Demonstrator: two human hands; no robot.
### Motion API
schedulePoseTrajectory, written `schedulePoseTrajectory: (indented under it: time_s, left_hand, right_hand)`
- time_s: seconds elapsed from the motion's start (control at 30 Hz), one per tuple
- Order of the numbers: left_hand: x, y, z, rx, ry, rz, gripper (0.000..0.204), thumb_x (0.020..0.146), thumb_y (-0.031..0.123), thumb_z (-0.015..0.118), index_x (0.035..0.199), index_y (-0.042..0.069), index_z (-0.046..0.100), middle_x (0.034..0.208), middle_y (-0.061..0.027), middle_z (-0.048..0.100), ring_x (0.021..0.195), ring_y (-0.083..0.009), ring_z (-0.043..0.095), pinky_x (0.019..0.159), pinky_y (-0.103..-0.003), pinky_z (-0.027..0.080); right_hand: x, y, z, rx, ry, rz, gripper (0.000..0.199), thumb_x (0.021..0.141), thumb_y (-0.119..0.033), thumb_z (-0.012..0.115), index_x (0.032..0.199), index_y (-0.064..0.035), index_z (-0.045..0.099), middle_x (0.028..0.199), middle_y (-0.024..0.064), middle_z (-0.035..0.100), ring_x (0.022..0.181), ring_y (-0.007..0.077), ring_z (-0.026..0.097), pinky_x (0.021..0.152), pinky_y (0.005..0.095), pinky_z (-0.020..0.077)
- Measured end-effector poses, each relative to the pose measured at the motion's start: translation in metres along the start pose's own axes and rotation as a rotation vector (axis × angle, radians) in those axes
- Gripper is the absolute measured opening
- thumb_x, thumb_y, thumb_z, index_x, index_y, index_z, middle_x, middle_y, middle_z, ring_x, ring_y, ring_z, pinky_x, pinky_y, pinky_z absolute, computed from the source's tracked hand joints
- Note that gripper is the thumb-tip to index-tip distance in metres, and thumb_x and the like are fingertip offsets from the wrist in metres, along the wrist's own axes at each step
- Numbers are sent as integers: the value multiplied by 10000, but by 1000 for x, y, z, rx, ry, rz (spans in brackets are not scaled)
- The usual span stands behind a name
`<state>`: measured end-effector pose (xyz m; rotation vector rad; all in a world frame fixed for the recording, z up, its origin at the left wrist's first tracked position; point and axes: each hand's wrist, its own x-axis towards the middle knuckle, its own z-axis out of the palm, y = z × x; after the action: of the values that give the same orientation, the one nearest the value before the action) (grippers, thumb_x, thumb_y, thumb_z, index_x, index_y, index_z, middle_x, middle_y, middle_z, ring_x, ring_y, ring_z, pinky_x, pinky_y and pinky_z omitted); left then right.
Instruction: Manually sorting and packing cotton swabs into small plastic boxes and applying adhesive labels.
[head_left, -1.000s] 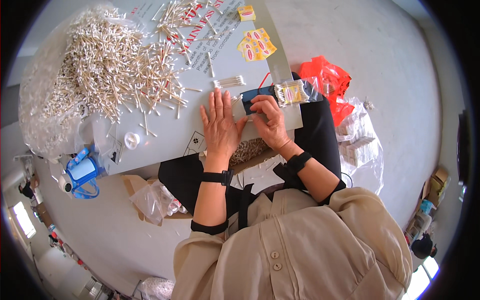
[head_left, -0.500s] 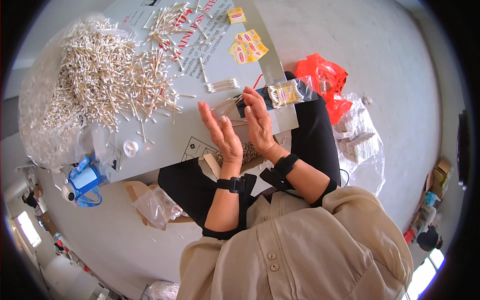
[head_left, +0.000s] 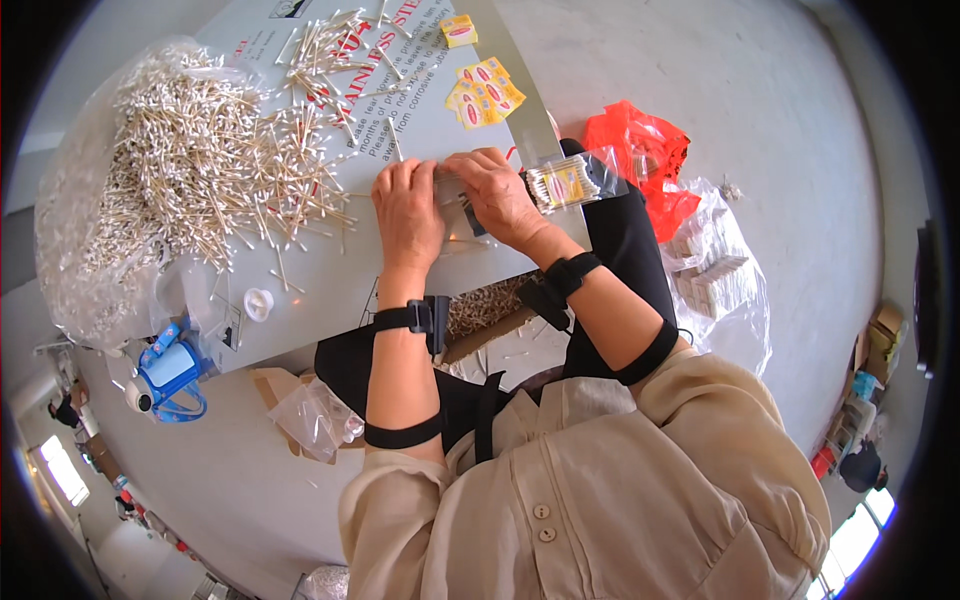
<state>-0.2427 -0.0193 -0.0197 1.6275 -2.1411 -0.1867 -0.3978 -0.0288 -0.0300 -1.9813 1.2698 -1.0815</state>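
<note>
White-tipped swabs [head_left: 190, 150] heaped on the table [head_left: 325, 275]

They look light and stiff; mid-stick seems the best hold. To their right, the left hand [head_left: 408, 215] and right hand [head_left: 495, 200] curl close together, fingers bent down; whether they pinch anything is hidden. The pack [head_left: 562, 186] lies just beside the right hand.

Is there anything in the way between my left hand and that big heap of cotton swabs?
Nothing visible blocks it. Between your left hand and the heap of cotton swabs there's only gray tabletop with a few loose swabs on it. The clear plastic bag is at the heap's left side.
</note>
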Motion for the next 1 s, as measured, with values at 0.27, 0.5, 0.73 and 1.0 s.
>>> schedulePoseTrajectory:
  time_s: [0.27, 0.5, 0.73, 1.0]
  left_hand:
    - [-48, 23, 0, -130, -18, -43, 404, 845, 30, 584, 1247, 9, 549, 1219, -144, 518, 1142, -354, 465, 1023, -480, 360]
    - [-66, 24, 7, -615, 351, -383, 493, 1013, 236, 449, 1436, 1, 351, 1489, -194, 329, 1383, -350, 317, 1138, -446, 260]
    - [-52, 49, 21, -910, 389, -463, 599, 1033, 341, 404, 1491, -11, 244, 1561, -188, 223, 1446, -312, 232, 1174, -411, 201]
    - [-57, 45, 17, -1090, 500, -503, 618, 1012, 322, 468, 1488, -7, 252, 1557, -173, 241, 1446, -294, 230, 1181, -414, 188]
  right_hand:
    - [-26, -3, -12, 1, -77, -12, 274, 856, 30, 559, 1116, -30, 624, 1094, 117, 652, 1024, 346, 567, 883, 404, 488]
    - [-47, -20, -11, 332, 55, 240, 316, 953, -59, 528, 1264, -15, 561, 1352, 141, 527, 1256, 279, 491, 1057, 346, 381]
    - [-45, -22, 11, 520, 176, 273, 360, 1011, -139, 476, 1344, -1, 488, 1444, 172, 437, 1327, 277, 437, 1084, 329, 344]
    - [-43, -13, 8, 702, 241, 377, 361, 1031, -169, 451, 1343, 5, 503, 1408, 132, 490, 1300, 214, 457, 1093, 316, 356]
